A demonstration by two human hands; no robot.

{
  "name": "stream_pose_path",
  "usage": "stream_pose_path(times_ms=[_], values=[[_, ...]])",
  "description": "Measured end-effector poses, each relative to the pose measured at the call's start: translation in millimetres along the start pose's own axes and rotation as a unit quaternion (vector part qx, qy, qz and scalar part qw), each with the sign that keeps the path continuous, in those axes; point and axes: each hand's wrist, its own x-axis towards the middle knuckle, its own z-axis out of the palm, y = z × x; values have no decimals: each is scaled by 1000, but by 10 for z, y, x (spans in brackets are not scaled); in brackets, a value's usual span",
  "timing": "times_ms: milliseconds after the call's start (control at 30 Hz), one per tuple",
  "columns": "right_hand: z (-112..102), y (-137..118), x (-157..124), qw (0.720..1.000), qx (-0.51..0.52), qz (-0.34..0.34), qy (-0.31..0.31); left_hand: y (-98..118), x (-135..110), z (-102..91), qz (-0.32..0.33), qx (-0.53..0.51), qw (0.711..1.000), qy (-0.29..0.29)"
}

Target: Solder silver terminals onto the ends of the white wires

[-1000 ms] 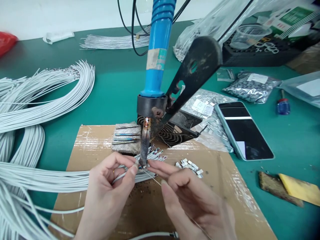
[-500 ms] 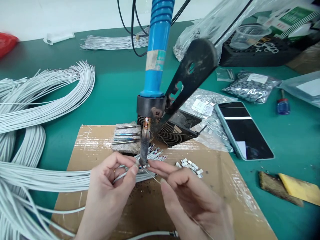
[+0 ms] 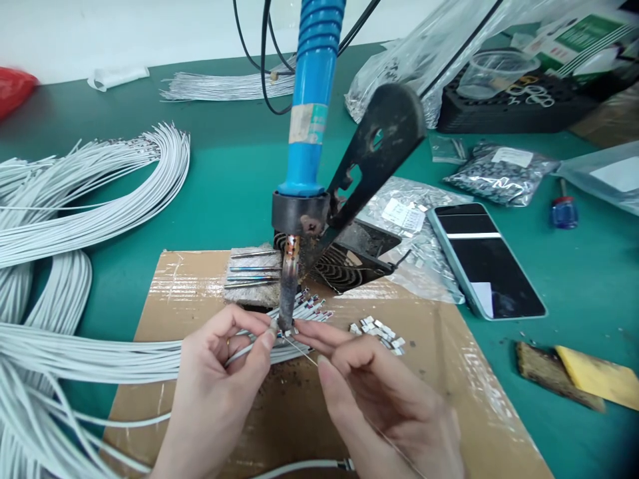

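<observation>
A blue-handled soldering iron point(image 3: 307, 153) hangs tip-down in a black bracket point(image 3: 374, 146). My left hand point(image 3: 219, 379) pinches a white cable point(image 3: 235, 355) close to its end, just left of the iron's tip. My right hand point(image 3: 384, 392) has its thumb against a thin solder wire point(image 3: 302, 349), which runs up to the tip and trails back under the palm. The right fingertips meet a tiny metal connector point(image 3: 289, 332) below the tip; fingers and iron partly hide the joint. Under the hands lies a bundle of white cables point(image 3: 124, 356).
Small connectors point(image 3: 378, 332) lie heaped on the cardboard point(image 3: 449, 386). Behind the iron are a black fan point(image 3: 349, 259) and a pad with spare tips point(image 3: 253, 276). A phone point(image 3: 492, 259), sponges point(image 3: 599, 376) and a screwdriver point(image 3: 564, 211) sit at right; cable coils point(image 3: 150, 193) fill the left.
The iron and its bracket appear slightly farther left. My right hand has shifted a touch left with the solder wire; the left hand stays nearly the same.
</observation>
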Motion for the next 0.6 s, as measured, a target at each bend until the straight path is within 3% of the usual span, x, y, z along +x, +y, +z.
stream_pose_path(times_ms=[333, 600], values=[[16, -8, 5, 1000, -24, -15, 0, 9, -3, 18, 2, -15, 1000, 12], [-10, 9, 19, 999, -37, -28, -8, -55, 2, -52, 14, 2, 1000, -17]])
